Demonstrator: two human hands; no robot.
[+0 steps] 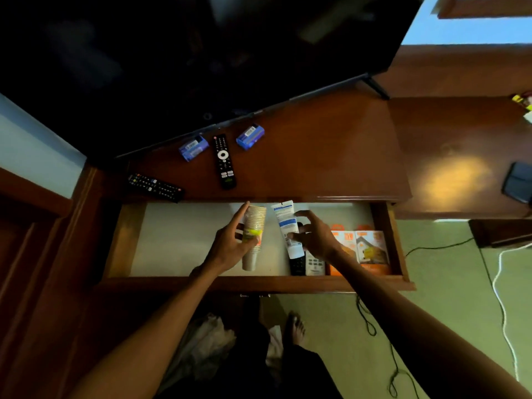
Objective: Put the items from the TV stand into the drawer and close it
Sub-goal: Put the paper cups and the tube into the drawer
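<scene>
Left grip: our left hand [230,246] curled round the stack of paper cups [253,234], held over the open drawer [184,240].
Right grip: our right hand [313,234] spread, fingertips on the white tube [285,218]; whether it gripped, we could not tell.
Labels: none legible.
TV stand [316,156]: two remotes [224,161], two blue boxes [250,136], beyond both hands.
Drawer right: orange packets [371,246].
</scene>
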